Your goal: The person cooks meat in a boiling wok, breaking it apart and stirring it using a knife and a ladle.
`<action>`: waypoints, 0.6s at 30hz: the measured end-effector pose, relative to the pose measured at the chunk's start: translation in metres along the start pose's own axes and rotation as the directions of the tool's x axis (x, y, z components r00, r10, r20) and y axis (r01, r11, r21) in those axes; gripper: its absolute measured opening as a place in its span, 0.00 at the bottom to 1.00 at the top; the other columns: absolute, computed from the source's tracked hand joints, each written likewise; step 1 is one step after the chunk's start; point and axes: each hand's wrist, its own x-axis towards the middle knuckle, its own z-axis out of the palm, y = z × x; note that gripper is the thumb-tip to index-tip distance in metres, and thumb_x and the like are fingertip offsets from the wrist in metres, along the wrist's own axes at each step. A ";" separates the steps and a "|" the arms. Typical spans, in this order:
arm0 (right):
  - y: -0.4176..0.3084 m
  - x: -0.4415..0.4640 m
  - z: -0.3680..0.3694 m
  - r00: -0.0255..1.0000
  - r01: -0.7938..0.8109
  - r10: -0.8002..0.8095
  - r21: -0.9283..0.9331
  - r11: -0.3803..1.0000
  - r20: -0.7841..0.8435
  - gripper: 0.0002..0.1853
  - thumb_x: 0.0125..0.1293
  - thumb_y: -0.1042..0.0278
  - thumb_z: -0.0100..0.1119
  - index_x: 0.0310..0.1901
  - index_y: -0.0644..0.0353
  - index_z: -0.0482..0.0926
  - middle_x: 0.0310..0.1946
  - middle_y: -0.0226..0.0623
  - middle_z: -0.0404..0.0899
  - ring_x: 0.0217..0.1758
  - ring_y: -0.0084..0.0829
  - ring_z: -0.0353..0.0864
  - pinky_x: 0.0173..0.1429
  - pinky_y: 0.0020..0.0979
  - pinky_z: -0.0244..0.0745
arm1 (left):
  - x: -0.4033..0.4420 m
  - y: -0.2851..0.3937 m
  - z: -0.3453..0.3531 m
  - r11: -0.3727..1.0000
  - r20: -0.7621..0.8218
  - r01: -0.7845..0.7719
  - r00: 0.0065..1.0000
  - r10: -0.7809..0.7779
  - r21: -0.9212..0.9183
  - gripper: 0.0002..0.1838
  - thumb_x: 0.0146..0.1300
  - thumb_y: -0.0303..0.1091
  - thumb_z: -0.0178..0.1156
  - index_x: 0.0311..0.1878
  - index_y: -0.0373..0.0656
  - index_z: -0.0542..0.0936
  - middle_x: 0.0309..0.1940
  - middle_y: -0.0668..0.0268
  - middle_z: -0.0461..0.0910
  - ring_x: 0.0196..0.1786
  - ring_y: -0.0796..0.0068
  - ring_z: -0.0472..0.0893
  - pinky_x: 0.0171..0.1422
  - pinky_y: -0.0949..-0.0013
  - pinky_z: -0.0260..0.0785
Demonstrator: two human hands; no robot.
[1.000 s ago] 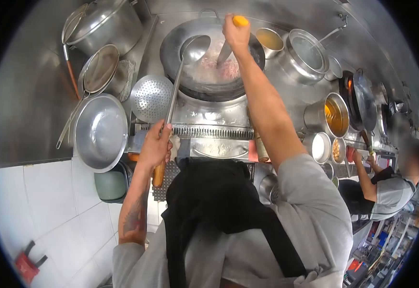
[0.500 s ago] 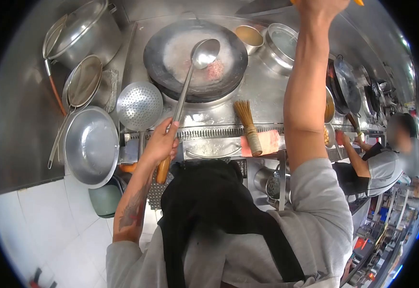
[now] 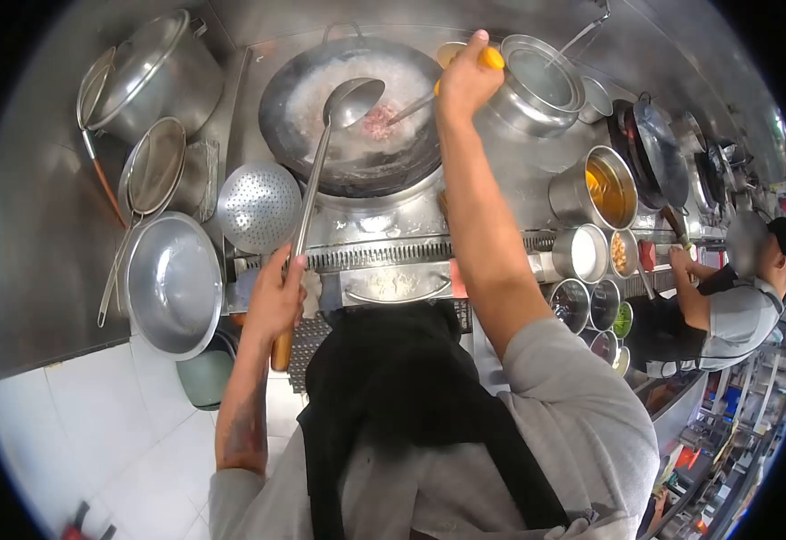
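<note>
My left hand is wrapped round the long handle of a metal ladle, near its wooden end. The ladle's bowl is over the wok, which holds cloudy whitish liquid. Pinkish pieces, perhaps minced meat, lie in that liquid just right of the bowl. On the wok's right side my right hand grips a metal utensil with a yellow handle. Its thin metal shaft points left to the pink pieces; the tip's shape cannot be made out.
Left of the wok are a perforated skimmer, a metal basin, strainers and a large pot. To the right stand a lidless pot, a pot of amber liquid and several small containers. A co-worker stands far right.
My right hand has come down and left from the top edge, bringing the yellow-handled utensil to the wok. The ladle bowl has shifted slightly left. My right forearm now covers most of the bamboo brush.
</note>
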 end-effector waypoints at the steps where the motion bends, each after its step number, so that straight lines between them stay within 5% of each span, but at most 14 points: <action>1: 0.001 -0.006 0.004 0.996 0.087 -0.087 -0.034 0.996 0.003 0.26 0.78 0.59 0.60 0.21 0.62 0.68 0.14 0.26 0.66 0.18 0.21 0.60 0.25 0.32 0.58 | -0.007 -0.004 0.000 1.000 -0.002 0.002 1.000 -0.002 0.007 0.29 0.80 0.50 0.55 0.76 0.45 0.67 0.16 0.71 0.68 0.13 0.80 0.68 0.17 0.70 0.59; 3: -0.004 -0.012 0.002 0.986 0.169 -0.169 -0.066 0.983 0.007 0.28 0.78 0.57 0.61 0.20 0.61 0.67 0.14 0.24 0.65 0.19 0.20 0.58 0.25 0.32 0.56 | -0.018 -0.011 0.002 0.997 -0.021 -0.054 0.998 0.055 0.058 0.28 0.80 0.50 0.55 0.75 0.45 0.68 0.16 0.70 0.69 0.13 0.80 0.68 0.17 0.70 0.60; 5: -0.023 -0.008 -0.003 0.963 0.126 -0.142 0.083 0.988 0.227 0.24 0.79 0.57 0.60 0.23 0.57 0.71 0.15 0.23 0.70 0.18 0.16 0.65 0.22 0.26 0.59 | -0.018 -0.005 0.007 0.996 -0.051 -0.053 0.997 0.057 0.072 0.28 0.80 0.49 0.55 0.74 0.44 0.69 0.16 0.71 0.69 0.13 0.80 0.68 0.17 0.70 0.60; 7: -0.018 -0.010 -0.002 0.931 0.088 -0.094 0.031 0.996 0.352 0.23 0.79 0.59 0.59 0.23 0.56 0.71 0.15 0.22 0.68 0.17 0.15 0.63 0.22 0.24 0.57 | -0.018 -0.002 0.011 0.999 0.010 -0.021 1.000 0.021 -0.030 0.26 0.81 0.47 0.54 0.74 0.44 0.70 0.15 0.71 0.69 0.13 0.81 0.68 0.17 0.71 0.60; 9: -0.025 -0.013 0.017 0.897 -0.022 -0.112 0.296 0.955 0.428 0.22 0.78 0.62 0.60 0.23 0.56 0.71 0.15 0.21 0.66 0.17 0.15 0.62 0.21 0.25 0.57 | -0.018 -0.002 0.021 0.996 0.009 -0.010 1.000 0.010 -0.091 0.25 0.81 0.46 0.53 0.74 0.44 0.69 0.15 0.71 0.68 0.13 0.81 0.68 0.17 0.71 0.61; 10: -0.022 -0.017 0.027 0.917 0.068 -0.143 0.208 0.976 0.372 0.21 0.77 0.65 0.60 0.22 0.56 0.69 0.16 0.20 0.65 0.17 0.14 0.61 0.22 0.25 0.56 | -0.015 -0.004 0.026 0.988 -0.003 0.011 1.000 -0.012 -0.156 0.25 0.82 0.45 0.53 0.74 0.43 0.69 0.15 0.71 0.68 0.13 0.81 0.68 0.16 0.71 0.61; 12: -0.016 -0.041 0.000 0.943 -0.006 -0.039 0.133 0.991 0.330 0.21 0.77 0.66 0.60 0.22 0.55 0.69 0.16 0.20 0.65 0.17 0.14 0.61 0.22 0.25 0.56 | -0.038 -0.022 0.025 0.990 0.040 0.047 0.998 -0.042 -0.133 0.25 0.82 0.45 0.52 0.74 0.42 0.68 0.15 0.71 0.68 0.13 0.81 0.68 0.16 0.72 0.61; 14: -0.025 0.001 0.060 0.936 0.043 -0.112 0.207 0.977 0.334 0.21 0.77 0.67 0.60 0.22 0.55 0.69 0.16 0.20 0.65 0.17 0.14 0.61 0.22 0.24 0.55 | -0.021 -0.007 0.027 0.981 0.001 -0.123 0.992 0.124 -0.150 0.25 0.82 0.44 0.51 0.73 0.38 0.68 0.14 0.71 0.68 0.13 0.81 0.68 0.16 0.72 0.60; 17: -0.020 -0.014 0.030 0.880 -0.057 -0.123 0.361 0.931 0.458 0.20 0.77 0.63 0.60 0.23 0.55 0.70 0.16 0.22 0.66 0.18 0.15 0.64 0.21 0.23 0.58 | -0.026 -0.004 0.025 0.979 0.035 0.013 0.999 -0.006 -0.205 0.25 0.82 0.43 0.52 0.73 0.37 0.68 0.14 0.70 0.69 0.12 0.80 0.69 0.16 0.71 0.61; 18: -0.034 -0.008 0.042 0.939 -0.091 0.000 0.249 0.964 0.344 0.18 0.76 0.62 0.62 0.26 0.55 0.71 0.19 0.23 0.68 0.21 0.17 0.68 0.26 0.23 0.65 | -0.005 -0.036 0.027 0.998 -0.045 -0.056 0.998 0.054 -0.040 0.28 0.81 0.45 0.53 0.74 0.36 0.67 0.15 0.68 0.70 0.13 0.79 0.70 0.17 0.70 0.63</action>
